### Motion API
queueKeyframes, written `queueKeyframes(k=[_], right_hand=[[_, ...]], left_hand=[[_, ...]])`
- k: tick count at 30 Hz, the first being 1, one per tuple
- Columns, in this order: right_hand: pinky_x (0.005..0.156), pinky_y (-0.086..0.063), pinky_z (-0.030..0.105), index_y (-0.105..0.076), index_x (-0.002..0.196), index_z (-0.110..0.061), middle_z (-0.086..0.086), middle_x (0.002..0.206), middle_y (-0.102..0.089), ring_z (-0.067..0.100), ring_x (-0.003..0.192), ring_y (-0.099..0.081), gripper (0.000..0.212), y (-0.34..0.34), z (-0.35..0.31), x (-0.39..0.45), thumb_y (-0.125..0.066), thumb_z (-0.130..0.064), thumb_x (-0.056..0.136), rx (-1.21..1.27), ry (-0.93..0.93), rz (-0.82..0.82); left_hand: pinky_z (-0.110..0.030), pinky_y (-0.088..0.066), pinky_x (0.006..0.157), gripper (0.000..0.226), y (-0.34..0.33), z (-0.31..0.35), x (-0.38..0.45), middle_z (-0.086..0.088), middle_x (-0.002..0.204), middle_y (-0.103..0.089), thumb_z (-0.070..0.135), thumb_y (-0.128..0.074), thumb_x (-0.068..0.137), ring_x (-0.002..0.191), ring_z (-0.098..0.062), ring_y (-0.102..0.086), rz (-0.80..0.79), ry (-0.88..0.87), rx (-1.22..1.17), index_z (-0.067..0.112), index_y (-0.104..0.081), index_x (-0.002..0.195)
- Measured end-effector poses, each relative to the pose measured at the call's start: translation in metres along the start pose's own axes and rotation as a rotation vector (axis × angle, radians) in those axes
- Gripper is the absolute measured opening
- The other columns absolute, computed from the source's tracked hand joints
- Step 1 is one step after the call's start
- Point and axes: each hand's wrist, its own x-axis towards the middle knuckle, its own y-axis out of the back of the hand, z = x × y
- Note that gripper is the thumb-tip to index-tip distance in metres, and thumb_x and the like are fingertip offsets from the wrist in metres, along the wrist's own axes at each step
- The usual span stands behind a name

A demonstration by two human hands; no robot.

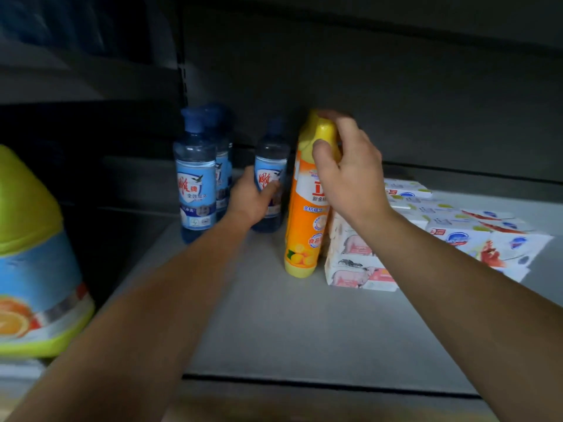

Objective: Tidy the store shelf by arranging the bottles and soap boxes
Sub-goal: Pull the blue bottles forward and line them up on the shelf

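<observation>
My left hand (pixel 251 199) grips a blue-capped clear bottle (pixel 272 166) standing upright near the back of the grey shelf (pixel 289 324). Two more blue bottles (pixel 196 178) stand just to its left, one behind the other. My right hand (pixel 347 169) holds the top of a tall yellow-orange detergent bottle (pixel 306 214), fingers curled over its cap. That bottle stands upright beside a stack of white soap boxes with pink print (pixel 356 269). More white soap boxes (pixel 475 226) lie in rows to the right.
A large green-capped jug with an orange-fruit label (pixel 36 254) stands at the far left on a neighbouring shelf. The shelf's dark front edge (pixel 304 382) runs across the bottom. The back wall is dark grey.
</observation>
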Motion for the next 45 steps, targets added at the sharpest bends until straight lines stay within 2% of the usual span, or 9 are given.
queueKeyframes(k=[7, 12, 18, 21, 26, 30, 34, 38, 45], right_hand=[[0.078, -0.037, 0.023, -0.048, 0.138, -0.026, 0.006, 0.116, -0.058, 0.020, 0.106, -0.055, 0.039, 0.006, -0.007, 0.001, -0.049, -0.029, 0.099, -0.024, -0.019, -0.055], [0.090, -0.046, 0.035, -0.041, 0.142, -0.030, 0.009, 0.128, -0.054, 0.029, 0.117, -0.052, 0.053, 0.014, -0.015, 0.004, -0.056, -0.037, 0.092, -0.129, -0.065, -0.172], [0.096, -0.042, 0.039, -0.039, 0.145, -0.024, 0.011, 0.133, -0.049, 0.032, 0.124, -0.043, 0.063, 0.038, -0.036, -0.002, -0.056, -0.043, 0.088, -0.176, -0.048, -0.120], [0.090, -0.038, 0.027, -0.048, 0.139, -0.023, 0.007, 0.131, -0.053, 0.026, 0.120, -0.049, 0.055, 0.042, -0.056, -0.023, -0.058, -0.037, 0.086, -0.029, 0.054, -0.067], [0.096, -0.045, 0.031, -0.039, 0.145, -0.025, -0.004, 0.138, -0.051, 0.014, 0.122, -0.051, 0.065, 0.039, -0.078, -0.059, -0.062, -0.045, 0.087, 0.224, -0.137, -0.409], [0.076, -0.050, 0.022, -0.050, 0.124, -0.031, -0.015, 0.113, -0.061, 0.003, 0.100, -0.061, 0.044, 0.046, -0.076, -0.073, -0.068, -0.038, 0.085, 0.386, -0.220, -0.616], [0.058, -0.058, 0.026, -0.058, 0.094, -0.029, -0.010, 0.086, -0.070, 0.007, 0.073, -0.072, 0.014, 0.047, -0.070, -0.086, -0.068, -0.035, 0.086, 0.574, -0.453, -0.589], [0.059, -0.059, 0.034, -0.065, 0.105, -0.020, 0.004, 0.085, -0.077, 0.019, 0.073, -0.075, 0.033, 0.051, -0.058, -0.103, -0.070, -0.042, 0.082, 0.650, -0.704, -0.643], [0.055, -0.056, 0.030, -0.065, 0.101, -0.022, 0.001, 0.073, -0.075, 0.018, 0.065, -0.073, 0.035, 0.062, -0.051, -0.123, -0.069, -0.050, 0.080, 0.669, -0.792, -0.713]], left_hand=[[-0.034, -0.044, 0.094, 0.040, 0.042, 0.020, -0.073, -0.001, 0.123, -0.061, 0.033, -0.061, 0.093, 0.112, -0.017, -0.056, -0.005, 0.044, -0.009, 0.019, -0.048, 0.129], [-0.031, -0.048, 0.088, 0.030, 0.072, 0.030, -0.131, 0.008, 0.117, -0.062, 0.032, -0.062, 0.092, 0.109, -0.012, -0.061, -0.019, 0.037, -0.076, 0.031, -0.049, 0.119], [-0.005, -0.048, 0.070, 0.024, 0.091, 0.041, -0.184, 0.028, 0.101, -0.068, 0.032, -0.063, 0.091, 0.094, 0.009, -0.064, -0.018, -0.021, -0.148, 0.047, -0.053, 0.108], [-0.019, -0.055, 0.079, 0.028, 0.087, 0.036, -0.193, 0.016, 0.104, -0.071, 0.031, -0.070, 0.087, 0.092, 0.002, -0.067, -0.031, 0.050, -0.159, 0.039, -0.056, 0.110], [-0.029, -0.053, 0.087, 0.042, 0.083, 0.041, -0.214, 0.003, 0.111, -0.070, 0.023, -0.074, 0.085, 0.098, -0.009, -0.067, -0.055, 0.117, -0.095, 0.014, -0.055, 0.122], [-0.015, -0.053, 0.069, 0.022, 0.090, 0.068, -0.247, 0.014, 0.093, -0.074, 0.021, -0.070, 0.088, 0.088, -0.006, -0.070, -0.177, 0.087, -0.183, 0.025, -0.060, 0.107], [-0.037, -0.058, 0.077, 0.030, 0.093, 0.103, -0.277, -0.007, 0.096, -0.075, 0.035, -0.069, 0.087, 0.089, -0.024, -0.072, -0.273, 0.217, -0.333, 0.013, -0.066, 0.107], [-0.032, -0.057, 0.066, 0.041, 0.096, 0.134, -0.293, -0.010, 0.087, -0.075, 0.043, -0.073, 0.076, 0.074, -0.023, -0.072, -0.358, 0.462, -0.559, 0.011, -0.068, 0.101], [-0.030, -0.055, 0.063, 0.042, 0.098, 0.153, -0.309, -0.006, 0.079, -0.071, 0.046, -0.065, 0.072, 0.066, -0.017, -0.069, -0.492, 0.657, -0.741, 0.012, -0.068, 0.095]])
